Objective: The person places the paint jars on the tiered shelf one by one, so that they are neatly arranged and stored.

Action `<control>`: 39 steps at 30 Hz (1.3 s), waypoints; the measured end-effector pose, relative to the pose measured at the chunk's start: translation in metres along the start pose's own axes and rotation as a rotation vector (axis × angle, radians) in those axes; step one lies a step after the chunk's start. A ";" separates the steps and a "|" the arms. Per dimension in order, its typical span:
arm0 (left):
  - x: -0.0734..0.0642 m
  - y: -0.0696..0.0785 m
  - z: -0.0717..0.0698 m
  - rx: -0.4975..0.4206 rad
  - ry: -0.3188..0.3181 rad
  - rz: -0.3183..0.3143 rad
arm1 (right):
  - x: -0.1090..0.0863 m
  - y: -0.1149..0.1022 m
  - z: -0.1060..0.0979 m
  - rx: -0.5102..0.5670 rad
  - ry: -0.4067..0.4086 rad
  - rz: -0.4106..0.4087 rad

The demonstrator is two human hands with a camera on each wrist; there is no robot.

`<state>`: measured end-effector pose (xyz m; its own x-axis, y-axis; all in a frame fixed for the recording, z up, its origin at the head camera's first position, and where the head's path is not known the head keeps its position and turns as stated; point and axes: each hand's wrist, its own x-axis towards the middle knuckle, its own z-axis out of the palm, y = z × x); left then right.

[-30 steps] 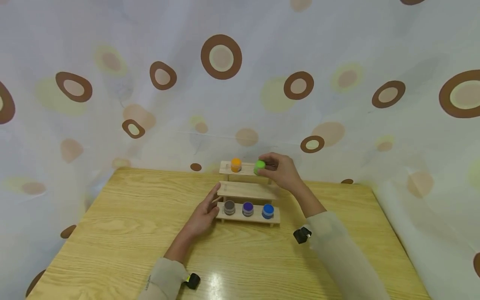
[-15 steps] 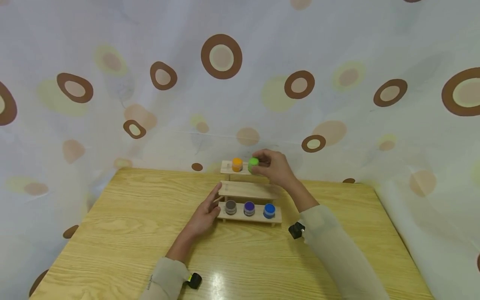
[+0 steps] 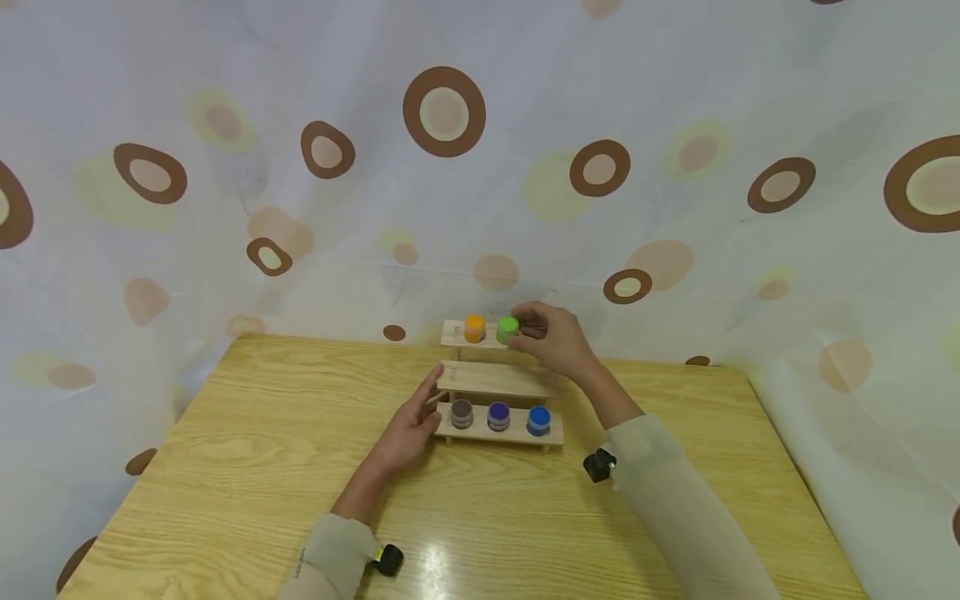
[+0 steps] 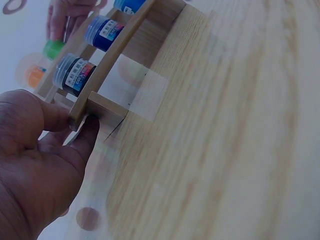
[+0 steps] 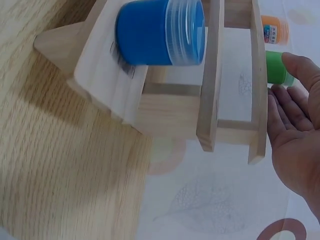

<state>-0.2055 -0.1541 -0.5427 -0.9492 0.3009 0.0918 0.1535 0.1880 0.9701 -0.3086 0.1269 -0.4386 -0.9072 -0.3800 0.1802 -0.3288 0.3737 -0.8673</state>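
A three-tier wooden display rack (image 3: 495, 379) stands on the table. My left hand (image 3: 407, 429) grips its left end; in the left wrist view, thumb and finger pinch the end of the front board (image 4: 80, 107). On the top tier, a green paint jar (image 3: 507, 329) stands to the right of an orange paint jar (image 3: 474, 328). My right hand (image 3: 557, 337) is at the green jar's right side, thumb and fingertips right at its edge and loosened around it. The front tier bears a dark jar (image 3: 461, 413), a purple jar (image 3: 498, 416) and a blue jar (image 3: 538, 421).
The wood-grain table (image 3: 300, 450) extends around the rack. Close behind the top tier hangs a pale sheet (image 3: 480, 208) with brown ring patterns. A small black device (image 3: 598, 465) sits at the right wrist, another (image 3: 388, 560) at the left.
The green jar moved left along the top tier, closer to the orange jar, then stayed put. My right hand has since drawn back slightly to the right. My left hand keeps its place.
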 end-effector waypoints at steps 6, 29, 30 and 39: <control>0.000 0.000 0.000 -0.010 -0.005 -0.001 | -0.013 0.002 -0.019 0.018 0.032 -0.013; -0.005 -0.002 -0.004 0.006 -0.002 0.010 | -0.104 0.008 -0.085 0.092 0.156 -0.066; -0.005 -0.001 -0.004 0.003 0.000 0.010 | -0.108 0.007 -0.087 0.103 0.162 -0.063; -0.005 -0.003 -0.003 0.008 0.006 0.012 | -0.141 0.012 -0.094 0.097 0.160 -0.034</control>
<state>-0.2017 -0.1586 -0.5457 -0.9491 0.2971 0.1046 0.1666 0.1916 0.9672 -0.2090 0.2648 -0.4307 -0.9288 -0.2484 0.2749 -0.3400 0.2769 -0.8987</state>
